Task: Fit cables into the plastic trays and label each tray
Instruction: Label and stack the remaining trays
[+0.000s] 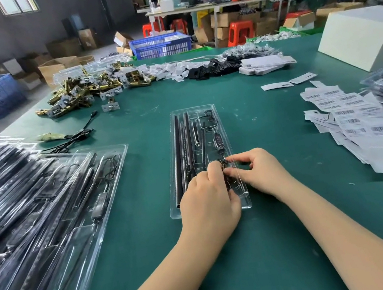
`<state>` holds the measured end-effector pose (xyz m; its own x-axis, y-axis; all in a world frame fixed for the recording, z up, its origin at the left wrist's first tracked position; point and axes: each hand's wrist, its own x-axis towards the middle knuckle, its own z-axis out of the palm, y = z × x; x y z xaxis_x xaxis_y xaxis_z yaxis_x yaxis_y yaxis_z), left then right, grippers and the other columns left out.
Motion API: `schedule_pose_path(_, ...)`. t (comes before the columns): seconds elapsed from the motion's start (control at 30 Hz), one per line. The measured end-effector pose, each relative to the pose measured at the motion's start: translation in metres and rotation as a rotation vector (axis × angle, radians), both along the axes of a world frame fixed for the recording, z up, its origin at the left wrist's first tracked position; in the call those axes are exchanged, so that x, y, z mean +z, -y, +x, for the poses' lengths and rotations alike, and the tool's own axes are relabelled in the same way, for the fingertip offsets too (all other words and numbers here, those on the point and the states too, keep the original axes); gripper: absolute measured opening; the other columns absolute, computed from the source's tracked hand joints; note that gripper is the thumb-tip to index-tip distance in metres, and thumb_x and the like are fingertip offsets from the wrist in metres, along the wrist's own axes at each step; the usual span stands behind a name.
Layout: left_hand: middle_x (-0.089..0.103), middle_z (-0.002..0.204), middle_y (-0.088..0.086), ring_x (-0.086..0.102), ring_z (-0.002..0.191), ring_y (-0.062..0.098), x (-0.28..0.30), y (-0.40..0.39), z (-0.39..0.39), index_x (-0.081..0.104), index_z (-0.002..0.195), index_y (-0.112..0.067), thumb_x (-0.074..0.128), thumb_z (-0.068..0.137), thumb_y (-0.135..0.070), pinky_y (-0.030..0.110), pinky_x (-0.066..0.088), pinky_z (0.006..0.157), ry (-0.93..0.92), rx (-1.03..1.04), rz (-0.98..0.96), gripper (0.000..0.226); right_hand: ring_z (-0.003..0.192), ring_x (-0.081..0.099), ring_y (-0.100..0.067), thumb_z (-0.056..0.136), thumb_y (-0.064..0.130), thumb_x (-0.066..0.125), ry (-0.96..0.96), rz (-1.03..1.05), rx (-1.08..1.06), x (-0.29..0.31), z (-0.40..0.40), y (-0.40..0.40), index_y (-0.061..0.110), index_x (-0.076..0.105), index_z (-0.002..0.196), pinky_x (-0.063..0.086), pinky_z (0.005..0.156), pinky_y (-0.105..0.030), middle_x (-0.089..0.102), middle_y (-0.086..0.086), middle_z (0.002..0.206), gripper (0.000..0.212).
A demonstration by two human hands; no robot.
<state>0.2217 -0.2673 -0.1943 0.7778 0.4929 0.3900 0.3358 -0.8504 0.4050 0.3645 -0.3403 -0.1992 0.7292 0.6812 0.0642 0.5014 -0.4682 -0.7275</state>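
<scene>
At the tray's (197, 128) near end, mid-surface (267, 246), both hands work one cable (226, 164): the left hand (208, 203) curls over it, the right hand (259, 171) pinches it (coil only partly seated, I judge). Fitting is in hand; next, press it flush, then reach right of the tray for a label (356, 115).

The tray (206, 114) at the table's (267, 246) middle is clear glossy plastic on matt green cloth. Shiny brass-coloured metal parts (88, 90) lie toward the far-left corner, white paper labels (359, 115) along the right edge.
</scene>
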Motion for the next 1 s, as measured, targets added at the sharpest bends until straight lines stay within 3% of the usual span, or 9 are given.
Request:
schedule_pose_path(0.13, 0.064, 0.098, 0.003, 0.06, 0.092, 0.025, -0.001, -0.001, 0.0, 0.053, 0.107, -0.014, 0.056, 0.084, -0.032, 0.032, 0.045, 0.068, 0.013, 0.004, 0.047, 0.03, 0.099, 0.058, -0.022, 0.085, 0.042, 0.071, 0.025, -0.014, -0.011, 0.0, -0.001, -0.003, 0.027, 0.07, 0.113, 0.045, 0.085, -0.029, 0.065, -0.008, 0.11, 0.032)
schedule_pose_path(0.27, 0.062, 0.095, 0.001, 0.059, 0.09, 0.023, -0.002, -0.002, 0.0, 0.053, 0.101, -0.015, 0.055, 0.085, -0.034, 0.028, 0.037, 0.065, 0.01, 0.002, 0.068, 0.024, 0.108, 0.057, -0.025, 0.085, 0.045, 0.069, 0.061, -0.007, -0.052, -0.003, -0.004, -0.006, 0.027, 0.07, 0.116, 0.044, 0.088, -0.029, 0.064, -0.007, 0.113, 0.036)
schedule_pose_path(0.37, 0.062, 0.093, 0.002, 0.06, 0.088, 0.023, -0.002, -0.001, 0.001, 0.05, 0.098, -0.017, 0.054, 0.085, -0.033, 0.027, 0.033, 0.061, 0.002, 0.004, 0.075, 0.021, 0.115, 0.047, -0.025, 0.087, 0.048, 0.066, 0.078, -0.044, -0.086, -0.006, -0.008, -0.008, 0.028, 0.064, 0.127, 0.035, 0.089, -0.025, 0.054, -0.006, 0.116, 0.044)
schedule_pose_path(0.53, 0.059, 0.096, -0.002, 0.058, 0.09, 0.02, -0.004, -0.002, 0.002, 0.033, 0.09, -0.024, 0.05, 0.086, -0.036, 0.026, 0.031, 0.061, -0.015, 0.017, 0.085, 0.021, 0.099, 0.02, -0.013, 0.095, 0.05, 0.051, 0.145, -0.157, -0.033, -0.008, -0.008, -0.011, 0.036, 0.051, 0.138, 0.02, 0.085, -0.02, 0.031, 0.002, 0.102, 0.045)
schedule_pose_path(0.7, 0.059, 0.094, -0.001, 0.059, 0.088, 0.022, -0.004, -0.001, 0.003, 0.04, 0.093, -0.022, 0.052, 0.085, -0.035, 0.027, 0.032, 0.059, -0.012, 0.028, 0.079, 0.018, 0.099, 0.021, -0.013, 0.094, 0.049, 0.053, 0.158, -0.127, -0.026, -0.008, -0.005, -0.008, 0.037, 0.055, 0.134, 0.022, 0.088, -0.022, 0.035, 0.003, 0.103, 0.042)
schedule_pose_path(0.87, 0.06, 0.091, -0.001, 0.06, 0.084, 0.022, -0.003, -0.003, 0.004, 0.037, 0.09, -0.023, 0.053, 0.086, -0.035, 0.028, 0.032, 0.057, -0.003, 0.049, 0.089, 0.021, 0.103, 0.021, -0.013, 0.096, 0.051, 0.048, 0.172, -0.182, 0.028, -0.007, -0.004, -0.008, 0.049, 0.043, 0.139, 0.022, 0.092, -0.023, 0.035, 0.007, 0.11, 0.043)
schedule_pose_path(1.0, 0.06, 0.092, -0.001, 0.06, 0.084, 0.022, -0.003, -0.004, 0.005, 0.04, 0.092, -0.022, 0.053, 0.086, -0.035, 0.027, 0.031, 0.058, -0.017, 0.058, 0.096, 0.019, 0.102, 0.023, -0.012, 0.096, 0.049, 0.05, 0.17, -0.148, 0.038, -0.008, -0.004, -0.008, 0.048, 0.05, 0.134, 0.023, 0.092, -0.021, 0.037, 0.009, 0.108, 0.038)
